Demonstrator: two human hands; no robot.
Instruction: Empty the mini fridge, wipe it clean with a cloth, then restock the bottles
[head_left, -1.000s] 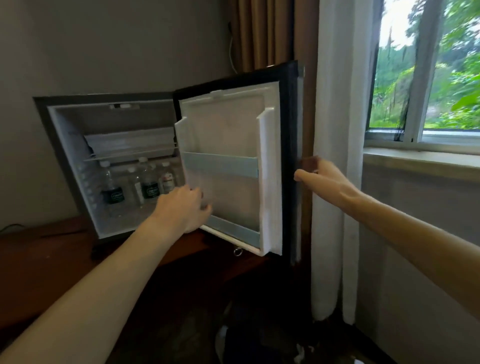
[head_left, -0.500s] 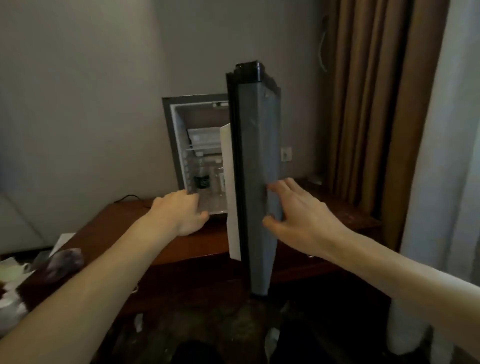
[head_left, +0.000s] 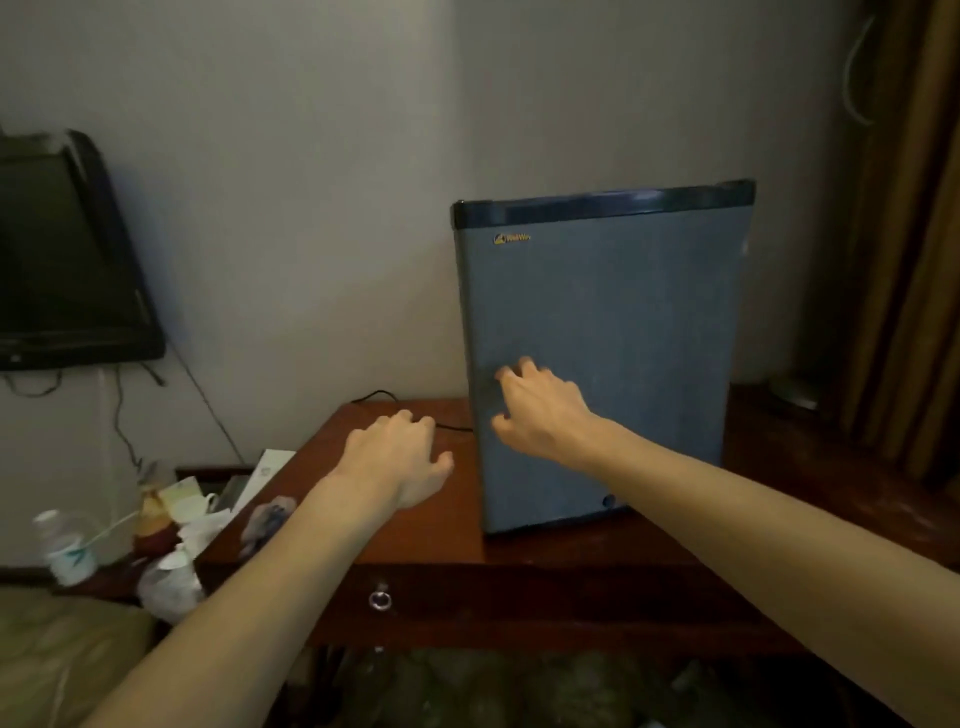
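Dark wooden tabletop (head_left: 545, 551), with a ring pull on the front. Carried the mini fridge (head_left: 602, 364), door closed, on the right part; a black cable (head_left: 415, 413) behind; a crumpled wrapper (head_left: 267, 517) at the left edge.

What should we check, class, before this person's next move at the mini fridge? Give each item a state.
1. Mini fridge door shut flush: ok.
2. Right hand on the door, holding nothing: ok.
3. Left hand free, above the wooden desk: ok.
4. Bottles restocked inside: cannot tell, door hides them.
5. Interior wiped clean: cannot tell.
6. Cleaning cloth in reach: cannot tell; none clearly visible in the clutter at left.
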